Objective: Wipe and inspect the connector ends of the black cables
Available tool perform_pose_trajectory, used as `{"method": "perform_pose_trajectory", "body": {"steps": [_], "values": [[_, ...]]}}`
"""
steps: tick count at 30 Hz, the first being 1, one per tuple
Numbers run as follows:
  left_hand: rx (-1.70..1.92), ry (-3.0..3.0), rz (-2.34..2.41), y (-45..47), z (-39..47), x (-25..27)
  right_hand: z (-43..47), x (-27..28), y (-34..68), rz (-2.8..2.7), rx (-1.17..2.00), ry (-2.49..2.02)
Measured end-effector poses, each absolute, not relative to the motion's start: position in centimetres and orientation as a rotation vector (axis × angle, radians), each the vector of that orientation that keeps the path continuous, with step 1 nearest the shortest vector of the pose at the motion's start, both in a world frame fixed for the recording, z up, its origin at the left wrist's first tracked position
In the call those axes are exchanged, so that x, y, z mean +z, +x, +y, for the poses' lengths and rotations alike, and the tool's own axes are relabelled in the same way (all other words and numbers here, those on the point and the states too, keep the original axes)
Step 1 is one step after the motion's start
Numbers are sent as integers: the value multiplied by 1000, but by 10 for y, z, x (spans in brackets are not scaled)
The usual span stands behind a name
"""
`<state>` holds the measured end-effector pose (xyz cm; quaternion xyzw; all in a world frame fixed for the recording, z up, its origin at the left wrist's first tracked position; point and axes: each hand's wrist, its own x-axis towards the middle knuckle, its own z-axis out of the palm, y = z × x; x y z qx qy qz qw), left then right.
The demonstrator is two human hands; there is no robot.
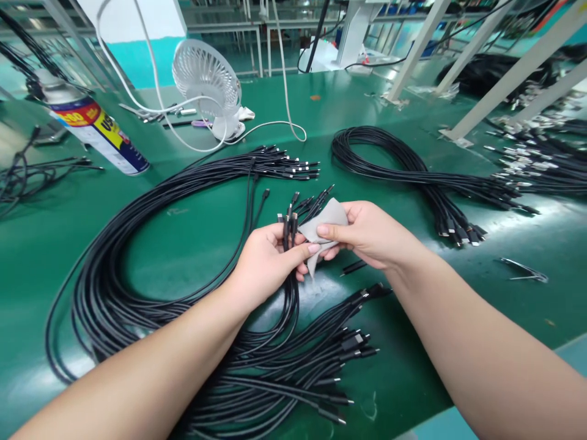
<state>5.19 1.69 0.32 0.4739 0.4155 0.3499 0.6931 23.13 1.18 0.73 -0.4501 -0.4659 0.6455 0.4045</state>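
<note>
My left hand (270, 256) is closed round several black cables (288, 299), their connector ends sticking up above the fingers. Between the thumb and fingers of my right hand (367, 232) is a small grey cloth (334, 215), pressed close against the cable ends. The cloth hides part of those ends, and my left thumb lies at its edge. Below and to the left, a large looped bundle of black cables (114, 244) spreads over the green table (192, 244). Its connectors point right, in one group behind my hands and another in front.
A second cable coil (380, 143) lies at the back right, near more connectors (527, 159) by slanted posts. Tweezers (525, 270) rest on the right. A spray can (94, 125) and a small white fan (206, 79) with a trailing white cord stand at the back left.
</note>
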Motion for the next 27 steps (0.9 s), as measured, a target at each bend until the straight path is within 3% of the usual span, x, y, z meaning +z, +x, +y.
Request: {"method": "perform_pose_trajectory", "body": {"steps": [5,16,20,25,27], "values": [[819,1047,934,51,16,3,15,2,228,-1020,1711,-1063],[847,1057,917,50,16,1,15,-1,221,-1227,1504,-1111],[839,1057,951,51,17,0,14,-1,218,-1435,1162,-1332],[790,1057,997,53,18,0,10,1,214,-1783,391,-1561],[767,1089,1008,53,19,-2,10,-2,214,-1879,218,-1600]]}}
